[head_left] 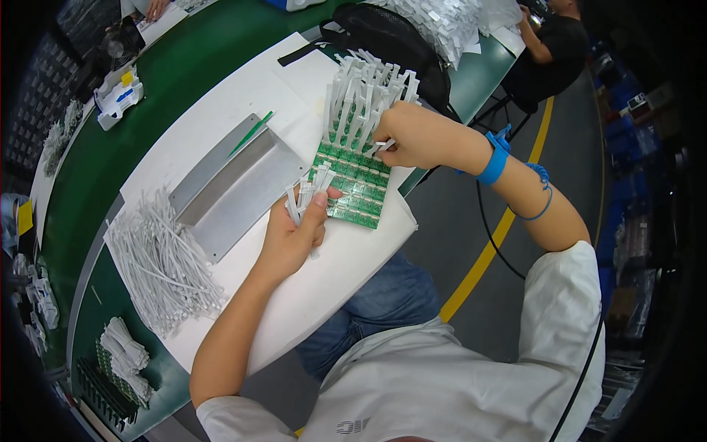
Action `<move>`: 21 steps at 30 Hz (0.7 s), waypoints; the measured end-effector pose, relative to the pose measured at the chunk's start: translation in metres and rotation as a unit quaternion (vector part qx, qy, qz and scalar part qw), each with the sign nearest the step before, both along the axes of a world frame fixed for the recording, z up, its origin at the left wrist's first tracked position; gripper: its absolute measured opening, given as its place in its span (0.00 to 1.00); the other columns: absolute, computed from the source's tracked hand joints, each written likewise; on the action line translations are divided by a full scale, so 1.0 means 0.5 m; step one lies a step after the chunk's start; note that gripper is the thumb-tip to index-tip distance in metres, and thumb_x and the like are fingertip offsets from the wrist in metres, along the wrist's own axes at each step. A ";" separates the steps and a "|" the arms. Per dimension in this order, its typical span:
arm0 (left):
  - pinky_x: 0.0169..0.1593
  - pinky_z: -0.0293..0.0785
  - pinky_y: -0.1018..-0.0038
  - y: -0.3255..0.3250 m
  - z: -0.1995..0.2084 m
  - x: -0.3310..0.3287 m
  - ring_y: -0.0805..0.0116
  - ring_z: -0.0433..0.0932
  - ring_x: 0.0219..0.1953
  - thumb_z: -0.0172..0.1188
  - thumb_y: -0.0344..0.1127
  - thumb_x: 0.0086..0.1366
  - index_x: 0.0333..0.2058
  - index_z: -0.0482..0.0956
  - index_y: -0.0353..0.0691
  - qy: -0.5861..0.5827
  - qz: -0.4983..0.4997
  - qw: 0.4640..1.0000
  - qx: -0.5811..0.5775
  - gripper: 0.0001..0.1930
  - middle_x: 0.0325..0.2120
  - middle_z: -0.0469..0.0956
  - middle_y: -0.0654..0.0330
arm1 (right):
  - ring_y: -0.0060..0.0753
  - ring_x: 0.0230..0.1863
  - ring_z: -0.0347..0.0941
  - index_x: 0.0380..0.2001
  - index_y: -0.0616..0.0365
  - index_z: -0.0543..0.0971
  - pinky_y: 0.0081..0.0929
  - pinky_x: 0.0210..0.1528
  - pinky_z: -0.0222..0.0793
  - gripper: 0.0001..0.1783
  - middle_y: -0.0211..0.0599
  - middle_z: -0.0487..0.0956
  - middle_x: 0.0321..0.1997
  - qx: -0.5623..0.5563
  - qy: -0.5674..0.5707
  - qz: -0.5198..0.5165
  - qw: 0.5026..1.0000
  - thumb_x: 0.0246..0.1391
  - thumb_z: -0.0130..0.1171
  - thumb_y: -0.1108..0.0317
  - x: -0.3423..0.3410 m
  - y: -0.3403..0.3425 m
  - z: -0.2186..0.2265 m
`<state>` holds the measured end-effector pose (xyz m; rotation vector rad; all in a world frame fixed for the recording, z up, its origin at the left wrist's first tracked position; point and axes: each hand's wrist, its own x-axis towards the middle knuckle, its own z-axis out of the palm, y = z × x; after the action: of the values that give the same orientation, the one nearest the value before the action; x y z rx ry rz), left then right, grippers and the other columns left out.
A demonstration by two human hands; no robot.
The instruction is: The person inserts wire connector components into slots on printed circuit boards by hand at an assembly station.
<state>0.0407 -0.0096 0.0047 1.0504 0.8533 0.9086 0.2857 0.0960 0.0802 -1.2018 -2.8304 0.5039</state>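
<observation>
A panel of small green circuit boards (353, 191) lies on the white table cover in front of me. White flat cables (361, 92) stand up from its far part in rows, while the near rows are bare. My left hand (293, 232) is closed around a small bunch of white cables (318, 179), thumb on top, at the panel's left edge. My right hand (416, 136) pinches the end of one white cable (383, 146) low over the panel, by the nearest row of standing cables. The fingertips partly hide where that end meets the board.
A grey metal tray (254, 188) stands to the left, with a thin green stick (250, 134) across its rim. Beside it lies a loose pile of white cables (162, 258). A black bag (390, 37) sits behind the panel. A cord runs from my blue wristband (495, 158). Another person (552, 44) sits far right.
</observation>
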 end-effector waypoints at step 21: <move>0.20 0.53 0.81 -0.015 0.023 0.007 0.85 0.57 0.16 0.52 0.45 0.76 0.50 0.75 0.32 -0.019 -0.003 1.000 -0.001 0.19 0.20 0.63 0.71 | 0.49 0.26 0.81 0.25 0.69 0.82 0.35 0.33 0.78 0.06 0.50 0.80 0.21 0.039 0.007 0.013 0.999 0.46 0.64 0.75 0.005 -0.036 0.018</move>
<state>0.0440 -0.0170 0.0161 1.0303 0.8194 0.9201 0.2882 0.0781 0.0894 -1.1460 -2.8282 0.3977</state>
